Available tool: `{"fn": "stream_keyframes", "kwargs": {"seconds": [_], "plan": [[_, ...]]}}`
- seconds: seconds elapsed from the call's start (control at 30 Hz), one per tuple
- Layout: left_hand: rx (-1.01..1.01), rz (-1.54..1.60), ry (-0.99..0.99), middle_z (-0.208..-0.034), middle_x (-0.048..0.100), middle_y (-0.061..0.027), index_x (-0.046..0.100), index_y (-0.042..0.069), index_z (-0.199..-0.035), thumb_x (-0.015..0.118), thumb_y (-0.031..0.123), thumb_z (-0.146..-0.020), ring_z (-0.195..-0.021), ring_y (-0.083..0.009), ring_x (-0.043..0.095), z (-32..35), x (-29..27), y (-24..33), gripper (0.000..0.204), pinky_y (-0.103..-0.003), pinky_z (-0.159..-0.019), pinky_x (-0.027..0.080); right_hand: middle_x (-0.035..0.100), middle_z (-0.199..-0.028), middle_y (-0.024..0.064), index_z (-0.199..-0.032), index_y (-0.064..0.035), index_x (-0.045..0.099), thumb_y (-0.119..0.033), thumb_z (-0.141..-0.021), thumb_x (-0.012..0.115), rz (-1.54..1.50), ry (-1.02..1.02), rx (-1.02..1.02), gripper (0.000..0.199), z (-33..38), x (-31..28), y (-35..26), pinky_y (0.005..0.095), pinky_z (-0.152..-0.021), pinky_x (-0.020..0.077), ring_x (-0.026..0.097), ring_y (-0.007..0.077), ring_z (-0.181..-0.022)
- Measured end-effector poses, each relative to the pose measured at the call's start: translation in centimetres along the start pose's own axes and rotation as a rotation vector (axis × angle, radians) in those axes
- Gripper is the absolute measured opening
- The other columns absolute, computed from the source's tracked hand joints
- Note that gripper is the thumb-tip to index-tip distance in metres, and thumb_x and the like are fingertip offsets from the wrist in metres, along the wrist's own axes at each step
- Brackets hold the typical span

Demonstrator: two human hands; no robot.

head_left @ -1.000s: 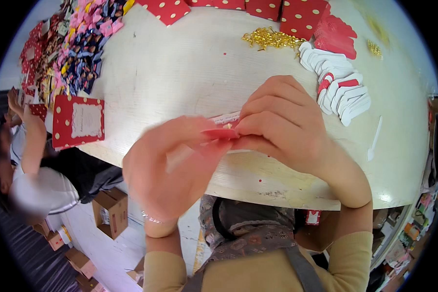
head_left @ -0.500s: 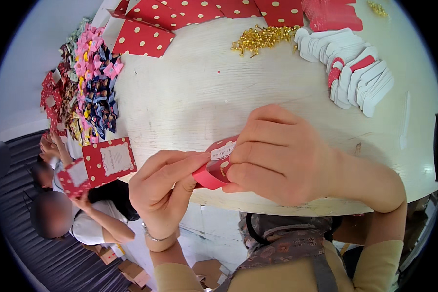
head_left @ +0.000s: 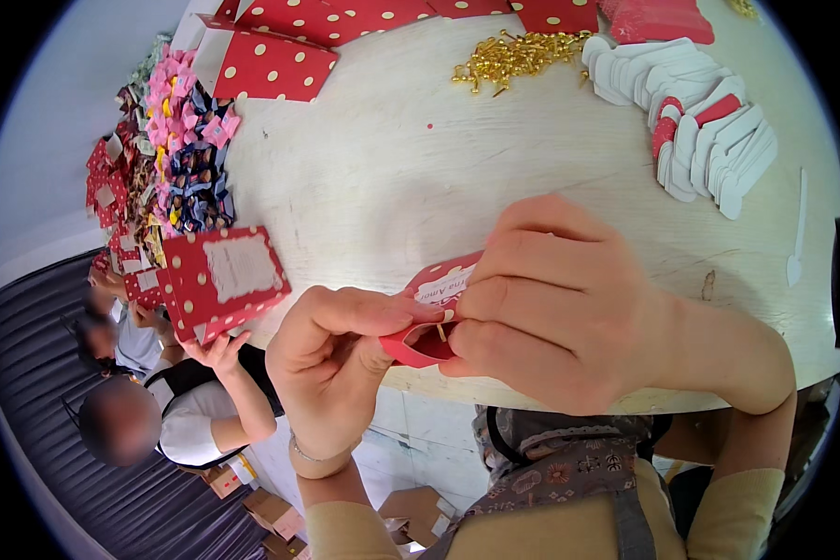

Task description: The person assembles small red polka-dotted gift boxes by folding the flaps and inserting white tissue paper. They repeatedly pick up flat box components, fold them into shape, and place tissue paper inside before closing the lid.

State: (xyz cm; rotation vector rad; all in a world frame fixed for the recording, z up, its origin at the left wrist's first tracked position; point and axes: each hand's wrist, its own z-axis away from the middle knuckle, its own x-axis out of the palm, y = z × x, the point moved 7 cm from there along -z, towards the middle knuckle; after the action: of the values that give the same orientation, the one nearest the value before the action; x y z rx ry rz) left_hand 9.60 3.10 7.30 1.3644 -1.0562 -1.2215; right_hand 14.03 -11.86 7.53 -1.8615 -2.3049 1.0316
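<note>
Both my hands hold one small red paper tag (head_left: 429, 317) with a white label, bent into a loop, just above the near edge of the white round table (head_left: 392, 168). My left hand (head_left: 331, 359) pinches its left end between thumb and fingers. My right hand (head_left: 560, 303) covers its right side, fingers curled over it. A thin gold pin shows at the tag between the two hands.
A fan of white and red tags (head_left: 709, 131) lies at the right, a heap of gold fasteners (head_left: 509, 61) at the back, red dotted boxes (head_left: 280, 61) and a pile of coloured bows (head_left: 187, 159) at the left. Another person's hand (head_left: 217, 350) holds a red dotted box (head_left: 219, 280) at the table's left edge.
My head has shifted, so the table sits further right and up in view. The tag has been bent into a loop between both hands. The other person's dotted box moved right.
</note>
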Motion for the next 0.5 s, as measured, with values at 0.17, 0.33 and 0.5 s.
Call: {"fn": "stream_keyframes", "kwargs": {"seconds": [0.17,0.33,0.5], "plan": [[0.03,-0.018,-0.102,-0.093,0.066,-0.0187,0.055,-0.003,-0.092,0.063,-0.004,-0.083,-0.087,-0.0247,0.066,-0.2,0.6,0.4,0.012,-0.031,-0.076,0.054,0.058,-0.07,0.0044,-0.07,-0.0034,0.057,-0.021,-0.064,0.074,0.041,0.02,-0.026,0.025,0.4,0.0,-0.1,0.0335,-0.059,0.045,0.053,0.0196,-0.06],[0.311,-0.206,-0.223,-0.093,0.066,-0.0188,0.059,0.0,-0.091,0.063,-0.008,-0.077,-0.083,-0.0319,0.068,1.0,0.9,1.4,0.016,-0.037,-0.072,0.057,0.057,-0.07,0.003,-0.073,-0.0044,0.06,-0.022,-0.065,0.073,0.045,-0.042,0.066,0.023,0.2,-0.2,0.1,0.0338,-0.059,0.0431,0.051,0.0177,-0.059],[0.448,-0.144,-0.148,-0.087,0.064,-0.015,0.064,0.0,-0.085,0.068,-0.004,-0.073,-0.08,-0.0328,0.069,1.8,0.2,0.1,0.013,-0.042,-0.07,0.058,0.056,-0.07,-0.0003,-0.075,-0.0069,0.062,-0.023,-0.066,0.072,0.052,-0.111,0.075,0.021,0.2,-0.1,-0.1,0.0326,-0.06,0.0403,0.05,0.016,-0.059]]}}
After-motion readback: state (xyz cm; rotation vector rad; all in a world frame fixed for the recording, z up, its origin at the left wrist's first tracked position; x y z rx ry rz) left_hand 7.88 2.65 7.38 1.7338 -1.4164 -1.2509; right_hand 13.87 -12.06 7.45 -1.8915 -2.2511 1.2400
